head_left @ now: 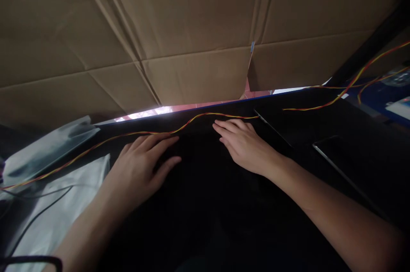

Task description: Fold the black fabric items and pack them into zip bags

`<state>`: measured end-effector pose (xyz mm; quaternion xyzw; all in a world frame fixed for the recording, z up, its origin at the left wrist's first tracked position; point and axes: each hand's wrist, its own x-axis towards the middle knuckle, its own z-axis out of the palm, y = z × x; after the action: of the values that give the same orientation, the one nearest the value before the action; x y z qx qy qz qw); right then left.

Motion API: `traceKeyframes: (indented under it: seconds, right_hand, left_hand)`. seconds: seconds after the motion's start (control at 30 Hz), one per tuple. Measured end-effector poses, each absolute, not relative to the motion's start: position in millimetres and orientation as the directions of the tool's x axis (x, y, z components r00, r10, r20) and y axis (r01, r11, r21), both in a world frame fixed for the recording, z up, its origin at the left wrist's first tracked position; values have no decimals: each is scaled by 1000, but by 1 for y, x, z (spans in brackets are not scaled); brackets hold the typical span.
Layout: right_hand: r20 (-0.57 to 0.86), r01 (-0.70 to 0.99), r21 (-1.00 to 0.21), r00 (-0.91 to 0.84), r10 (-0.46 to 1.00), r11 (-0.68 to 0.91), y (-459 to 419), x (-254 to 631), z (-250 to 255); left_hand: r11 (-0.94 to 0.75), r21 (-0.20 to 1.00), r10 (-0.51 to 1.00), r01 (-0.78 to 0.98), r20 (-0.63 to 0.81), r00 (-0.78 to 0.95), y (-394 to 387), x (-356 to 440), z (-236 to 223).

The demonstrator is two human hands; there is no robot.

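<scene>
- Left hand (139,167): fingers loosely bent and close together, thumb wide of them, nothing in its grasp, right up against the twisted red-and-yellow wire (208,113); actual contact, can't tell!
- Right hand (240,141): fingers stretched and bunched, thumb tip slightly apart, no object visible in it, just short of that wire.
- Across the scene: white flat packet (64,208), matte black tabletop (198,212), creased brown cardboard (198,28) behind, dark silver-edged slab (349,169).
- Poses: left palm down, angled inward; right palm down, pointing left.
</scene>
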<state>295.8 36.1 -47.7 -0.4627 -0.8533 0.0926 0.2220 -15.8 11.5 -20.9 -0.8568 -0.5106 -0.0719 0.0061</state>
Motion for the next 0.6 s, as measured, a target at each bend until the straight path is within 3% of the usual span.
traceKeyframes:
  seconds: [0.27,0.37,0.47,0.6]
  right_hand:
    - [367,661,-515,-405,837,546,40,297,-39]
    - [369,643,-530,-412,833,553,38,306,-25]
    - [203,614,-570,-540,817,547,33,320,-9]
    - [-150,693,-576,-612,777,434,27,330,4]
  left_hand:
    - [-389,-103,881,915,250,402,19,-23,-17]
    - [-488,-78,822,869,295,488,13,-30,1]
    - [-656,25,746,754,176,643,8,-34,15]
    - [-602,216,772,769,-90,630,4,-29,21]
